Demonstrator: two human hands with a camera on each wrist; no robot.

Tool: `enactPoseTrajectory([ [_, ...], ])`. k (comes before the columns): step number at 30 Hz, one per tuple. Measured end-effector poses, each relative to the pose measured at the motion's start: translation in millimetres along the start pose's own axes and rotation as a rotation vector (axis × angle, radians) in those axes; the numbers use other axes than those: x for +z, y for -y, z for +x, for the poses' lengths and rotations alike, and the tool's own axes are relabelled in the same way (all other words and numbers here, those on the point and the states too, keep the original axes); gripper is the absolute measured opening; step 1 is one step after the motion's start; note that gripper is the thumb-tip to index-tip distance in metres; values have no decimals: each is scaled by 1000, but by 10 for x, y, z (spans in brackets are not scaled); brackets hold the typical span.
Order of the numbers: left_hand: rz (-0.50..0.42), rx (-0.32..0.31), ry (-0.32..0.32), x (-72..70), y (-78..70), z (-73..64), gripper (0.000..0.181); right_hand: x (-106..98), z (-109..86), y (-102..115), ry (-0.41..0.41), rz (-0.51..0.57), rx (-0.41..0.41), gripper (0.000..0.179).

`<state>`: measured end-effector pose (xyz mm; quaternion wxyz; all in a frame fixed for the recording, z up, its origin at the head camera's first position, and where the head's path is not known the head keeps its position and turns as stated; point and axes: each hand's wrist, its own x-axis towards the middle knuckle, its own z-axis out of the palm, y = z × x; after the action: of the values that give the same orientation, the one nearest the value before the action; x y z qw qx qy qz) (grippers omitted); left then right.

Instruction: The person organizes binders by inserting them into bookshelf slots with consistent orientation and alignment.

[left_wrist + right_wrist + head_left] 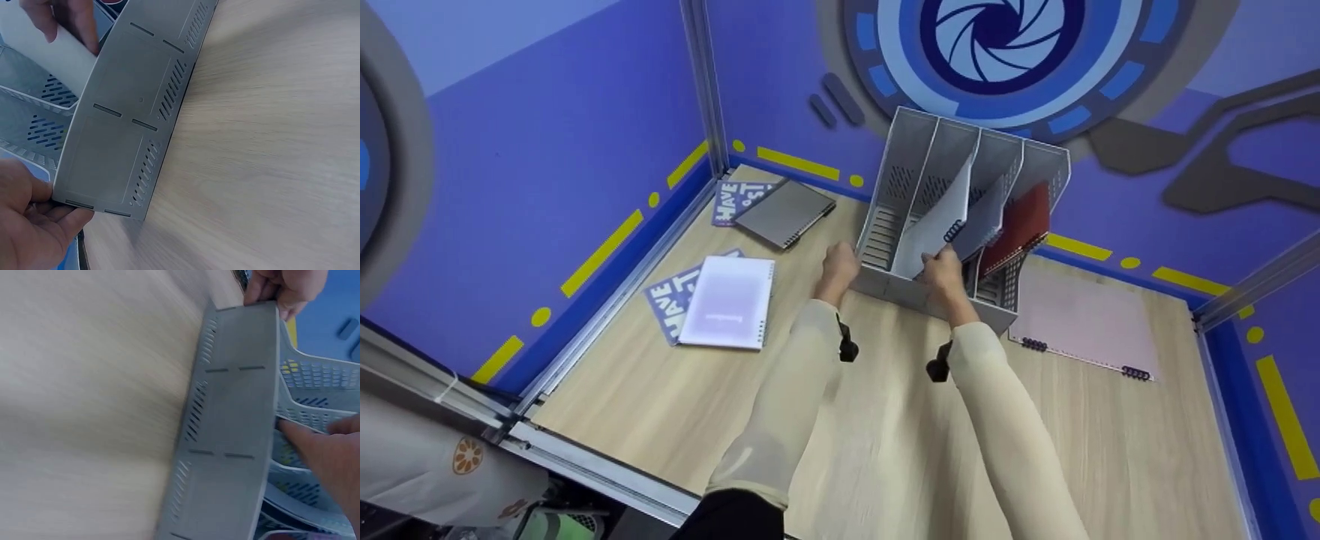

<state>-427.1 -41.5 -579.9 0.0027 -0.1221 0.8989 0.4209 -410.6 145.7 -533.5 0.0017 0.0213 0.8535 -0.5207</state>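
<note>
A grey file organizer (898,290) with several upright compartments stands near the back wall. My left hand (838,271) grips its front left corner; in the left wrist view the thumb and fingers (59,222) pinch the edge. A white spiral notebook (936,225) leans in the second compartment from the left. My right hand (946,279) reaches over the front wall and pinches that notebook's lower front part. Some fingertips are hidden inside the organizer. A bluish-grey notebook (984,214) stands to its right, and a red spiral notebook (1024,221) sits in the rightmost compartment.
At the left, a grey notebook (785,212) and a pale lavender notebook (727,304) each partly cover a purple printed booklet. A pinkish ring-bound notebook (1087,315) lies right of the organizer. Blue patterned walls (570,150) enclose the wooden table (877,450).
</note>
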Motion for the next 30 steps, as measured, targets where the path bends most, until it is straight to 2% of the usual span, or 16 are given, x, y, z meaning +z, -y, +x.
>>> enactPoseTrajectory([
  [3,5,7,-11,-10,10,29,19,-102,-13,26,26,-136,21,33],
  [5,8,8,-21,-18,19,42,20,-140,-13,18,7,-183,26,30],
  [7,11,8,-30,-21,27,46,21,-151,-12,-6,-14,-153,46,29],
  [12,26,33,-50,-5,58,43,21,-113,31,-77,-137,-109,76,28],
  [14,35,42,-48,14,68,41,21,-102,66,-84,-197,-149,74,26],
  [18,39,40,-41,50,59,30,20,-92,162,-41,-265,-163,84,26],
  [22,38,46,-47,59,16,14,21,-28,294,42,-285,-65,102,31],
  [25,41,37,-52,56,-10,-5,23,61,372,93,-295,55,133,32],
  [30,24,21,-36,28,-26,-23,24,173,393,150,-301,170,160,41],
])
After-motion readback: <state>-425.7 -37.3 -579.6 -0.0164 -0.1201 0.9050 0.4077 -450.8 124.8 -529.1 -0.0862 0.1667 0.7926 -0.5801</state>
